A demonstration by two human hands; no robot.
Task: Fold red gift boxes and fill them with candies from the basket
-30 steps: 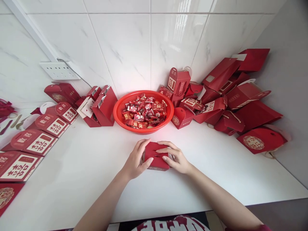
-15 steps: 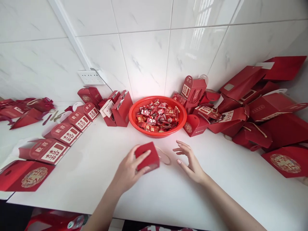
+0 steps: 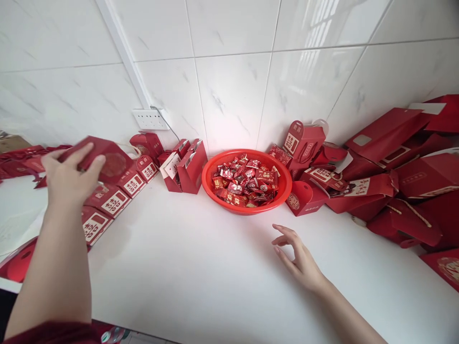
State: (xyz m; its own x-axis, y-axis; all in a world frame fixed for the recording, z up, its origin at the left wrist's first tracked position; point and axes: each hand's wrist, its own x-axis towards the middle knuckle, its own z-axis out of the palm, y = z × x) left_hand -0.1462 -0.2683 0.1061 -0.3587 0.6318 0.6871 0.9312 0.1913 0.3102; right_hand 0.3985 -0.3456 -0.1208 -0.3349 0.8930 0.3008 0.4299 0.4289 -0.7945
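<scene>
Fingers of my left hand (image 3: 70,179) are wrapped round a red box (image 3: 111,165), raised over the row of red boxes (image 3: 114,201) with gold-white characters at the left. My forearm hides part of that row. Over the white table, my right hand (image 3: 299,260) hovers with fingers apart and nothing in them. Behind it stands a red oval basket (image 3: 247,210) with many small red-wrapped sweets (image 3: 247,179).
Two tall red bags (image 3: 190,167) stand left of the basket on the white table (image 3: 186,267). Red boxes (image 3: 376,134) pile up at the right. A socket strip (image 3: 150,119) is on the tiled wall.
My left hand has carried the red box from the table's middle to the far left, above the row. My right hand stays near the basket, slightly lower. The view has shifted left.
</scene>
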